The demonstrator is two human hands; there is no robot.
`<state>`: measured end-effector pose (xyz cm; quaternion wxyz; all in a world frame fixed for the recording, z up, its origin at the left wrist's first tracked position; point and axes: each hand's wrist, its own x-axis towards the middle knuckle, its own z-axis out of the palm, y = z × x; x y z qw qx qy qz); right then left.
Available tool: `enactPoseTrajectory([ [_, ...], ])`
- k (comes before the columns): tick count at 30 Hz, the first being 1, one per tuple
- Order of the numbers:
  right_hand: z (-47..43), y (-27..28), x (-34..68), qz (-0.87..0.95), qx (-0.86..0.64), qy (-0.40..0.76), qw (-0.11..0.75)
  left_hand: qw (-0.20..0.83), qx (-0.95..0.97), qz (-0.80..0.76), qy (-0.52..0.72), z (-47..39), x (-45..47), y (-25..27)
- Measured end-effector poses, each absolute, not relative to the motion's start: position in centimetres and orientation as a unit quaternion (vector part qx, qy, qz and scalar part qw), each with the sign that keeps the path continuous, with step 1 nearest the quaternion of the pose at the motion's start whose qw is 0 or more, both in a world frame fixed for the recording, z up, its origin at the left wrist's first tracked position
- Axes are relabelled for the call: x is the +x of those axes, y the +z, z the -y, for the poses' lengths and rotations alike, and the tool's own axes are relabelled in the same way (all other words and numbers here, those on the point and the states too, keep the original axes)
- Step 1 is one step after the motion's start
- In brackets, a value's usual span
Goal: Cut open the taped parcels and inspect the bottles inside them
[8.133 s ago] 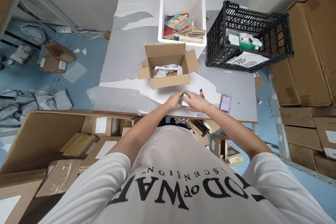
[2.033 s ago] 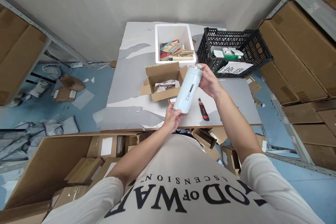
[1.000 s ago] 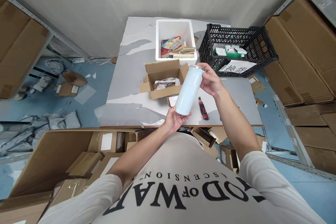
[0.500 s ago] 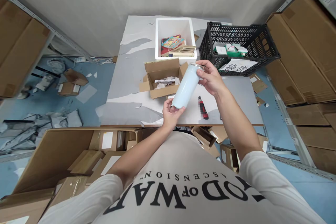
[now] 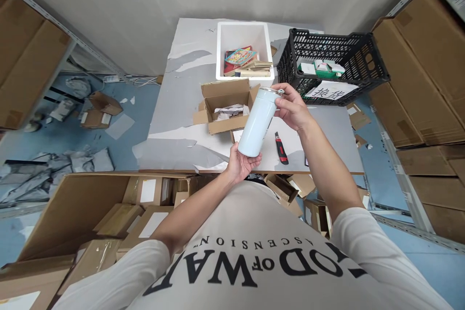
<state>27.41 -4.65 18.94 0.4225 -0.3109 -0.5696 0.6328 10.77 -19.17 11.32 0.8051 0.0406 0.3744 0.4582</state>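
Note:
A pale blue insulated bottle with a metal-rimmed top is held tilted above the table's near part. My right hand is closed around its upper end, thumb on the near side. At the bottle's base is my left hand, its fingers curled under and behind the bottom. Behind the bottle and to its left stands an open cardboard box with crumpled white paper inside. A black and red utility knife lies on the table to the right of the bottle.
At the back of the table, a white foam box holds books. Right of it stands a black plastic crate containing small green-and-white boxes. A large carton full of boxes is below left; shelves with cartons flank the right.
The bottle has turned slightly in my hands, bringing dark print on its right side and a small loop at its top into view. My left hand has shifted slightly down and right under the base.

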Motion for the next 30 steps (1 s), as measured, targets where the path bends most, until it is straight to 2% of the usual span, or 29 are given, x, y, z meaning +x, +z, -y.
enactPoseTrajectory([
  [5, 4.1, 17.9, 27.3, 0.601, -0.331, 0.557, 0.467, 0.813, 0.068, -0.374, 0.442, 18.9, 10.5, 10.6],
  [8, 3.5, 17.8, 28.0, 0.622, -0.347, 0.468, 0.523, 0.763, 0.179, -0.408, 0.469, 19.6, 9.0, 9.3],
  [10, 3.4, 17.8, 28.6, 0.631, -0.356, 0.398, 0.562, 0.652, 0.302, -0.49, 0.493, 20.3, 7.5, 8.0],
  [14, 4.3, 16.8, 28.6, 0.648, -0.372, 0.292, 0.597, 0.348, 0.5, -0.645, 0.461, 20.2, 4.9, 5.1],
  [16, 5.4, 15.9, 28.1, 0.649, -0.382, 0.275, 0.598, 0.289, 0.548, -0.657, 0.43, 19.0, 4.4, 4.1],
  [25, 8.2, 15.0, 28.8, 0.629, -0.418, 0.22, 0.618, 0.231, 0.773, -0.554, 0.205, 12.4, 4.2, 5.3],
  [30, 9.1, 15.2, 29.3, 0.631, -0.408, 0.198, 0.629, 0.257, 0.759, -0.564, 0.199, 11.4, 4.0, 5.8],
])
